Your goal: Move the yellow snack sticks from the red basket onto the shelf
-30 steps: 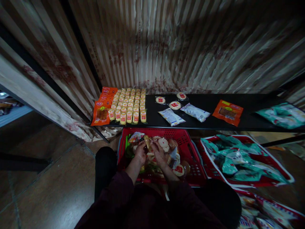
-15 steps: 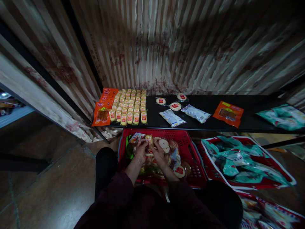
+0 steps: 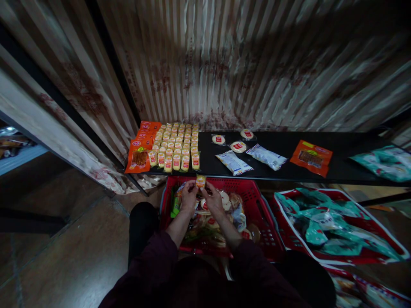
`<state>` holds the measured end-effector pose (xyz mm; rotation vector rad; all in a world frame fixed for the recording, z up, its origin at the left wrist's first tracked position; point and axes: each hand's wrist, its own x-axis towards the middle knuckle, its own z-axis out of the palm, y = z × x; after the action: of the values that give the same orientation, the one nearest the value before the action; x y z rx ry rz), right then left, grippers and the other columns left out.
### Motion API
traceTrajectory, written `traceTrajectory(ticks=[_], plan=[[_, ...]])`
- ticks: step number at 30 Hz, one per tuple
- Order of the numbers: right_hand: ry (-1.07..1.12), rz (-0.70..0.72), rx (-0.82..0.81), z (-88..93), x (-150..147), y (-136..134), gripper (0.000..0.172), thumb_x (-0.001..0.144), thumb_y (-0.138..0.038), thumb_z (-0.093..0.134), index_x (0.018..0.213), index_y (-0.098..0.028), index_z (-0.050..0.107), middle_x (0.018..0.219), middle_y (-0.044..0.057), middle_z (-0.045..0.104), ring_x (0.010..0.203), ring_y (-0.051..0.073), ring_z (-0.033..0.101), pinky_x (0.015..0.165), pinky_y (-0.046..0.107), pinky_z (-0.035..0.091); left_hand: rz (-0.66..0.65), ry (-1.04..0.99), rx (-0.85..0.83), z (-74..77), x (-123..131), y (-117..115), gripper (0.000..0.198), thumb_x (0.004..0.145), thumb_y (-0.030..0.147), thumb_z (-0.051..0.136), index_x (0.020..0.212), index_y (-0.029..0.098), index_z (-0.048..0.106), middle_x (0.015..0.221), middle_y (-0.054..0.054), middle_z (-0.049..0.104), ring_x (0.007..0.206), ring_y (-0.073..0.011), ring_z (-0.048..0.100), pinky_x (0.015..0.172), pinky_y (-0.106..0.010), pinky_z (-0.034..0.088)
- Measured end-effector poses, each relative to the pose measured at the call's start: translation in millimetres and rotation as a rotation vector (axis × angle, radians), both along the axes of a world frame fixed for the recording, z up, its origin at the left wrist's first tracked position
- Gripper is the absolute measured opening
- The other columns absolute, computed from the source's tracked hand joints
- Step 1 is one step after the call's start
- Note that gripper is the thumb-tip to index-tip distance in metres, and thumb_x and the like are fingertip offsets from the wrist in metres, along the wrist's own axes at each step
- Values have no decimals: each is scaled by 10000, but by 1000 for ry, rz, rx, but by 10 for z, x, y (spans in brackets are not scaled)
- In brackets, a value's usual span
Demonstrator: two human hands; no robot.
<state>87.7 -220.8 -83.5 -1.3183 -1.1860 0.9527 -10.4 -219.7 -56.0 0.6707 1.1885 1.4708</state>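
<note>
Yellow packet [image 3: 201, 181] | held between left hand [image 3: 189, 196] and right hand [image 3: 213, 200]

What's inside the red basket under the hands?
The basket holds round packaged snacks and a green item. The left hand, right hand and these items hide whatever lies beneath.

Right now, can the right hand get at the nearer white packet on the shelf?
Probably yes: nothing visible blocks the way to the white packet, which lies near the front edge of the black shelf. However, the right hand appears occupied with the small yellow snack.
</note>
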Motion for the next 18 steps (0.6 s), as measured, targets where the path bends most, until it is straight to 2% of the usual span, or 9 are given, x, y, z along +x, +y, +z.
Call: traceTrajectory(ticks=[3, 7, 13, 18], plan=[[-2, -7, 13, 77, -28, 116, 431, 766, -464, 610, 1122, -225, 657, 1083, 75, 710, 957, 238, 661, 902, 423, 512, -8, 100, 24, 101, -23, 85, 218, 675, 115, 581, 870, 163, 666, 902, -43, 695, 834, -141, 622, 823, -283, 481], [-37, -22, 41, 138, -29, 300, 431, 775, -454, 599, 1132, -217, 648, 1107, 73, 702, 1017, 237, 641, 956, 428, 481, 2, 265, 60, 145, -45, 216, 303, 709, 88, 538, 962, 160, 688, 986, -63, 695, 890, -151, 617, 857, -290, 480], [-121, -25, 76, 260, -49, 584, 426, 784, -467, 579, 1121, -216, 649, 1078, 77, 697, 984, 229, 634, 927, 405, 490, 56, 541, 132, 210, -56, 402, 384, 750, 74, 507, 1077, 175, 681, 1039, -80, 665, 914, -166, 594, 921, -327, 462], [-221, -62, 88, 335, -86, 724, 459, 772, -502, 569, 1092, -190, 672, 1043, 105, 667, 933, 231, 617, 882, 385, 494, 84, 556, 126, 300, -51, 488, 407, 741, 67, 534, 1093, 207, 682, 1070, -83, 653, 988, -197, 592, 993, -354, 435]])
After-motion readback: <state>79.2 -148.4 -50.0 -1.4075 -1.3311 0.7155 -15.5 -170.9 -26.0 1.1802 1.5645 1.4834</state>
